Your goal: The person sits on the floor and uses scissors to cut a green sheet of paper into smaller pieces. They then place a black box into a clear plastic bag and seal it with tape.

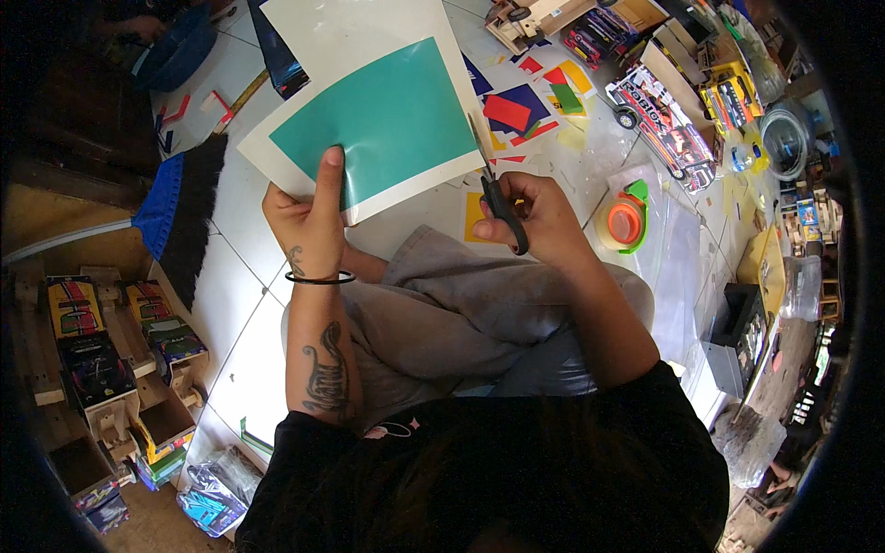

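Observation:
My left hand point(312, 217) pinches the lower left part of a sticker sheet, its thumb lying on top. The sheet has a teal panel point(392, 115) with a cream border point(369, 26) that stretches up past the panel at the top. In my right hand point(546, 219) is a pair of black-handled scissors point(502, 210), fingers through the loops. Its blades point up along the right border of the sheet, beside the teal edge. How far the blades stand apart is hard to make out. Both hands are above my crossed legs point(461, 286).
Coloured sticker scraps point(530, 106) lie on the white tiles ahead. To the right are a tape roll point(622, 221) in a green holder, a toy truck point(659, 124) and a see-through sheet point(668, 267). At the left stand a broom point(175, 212) and several wooden toy trucks point(101, 369).

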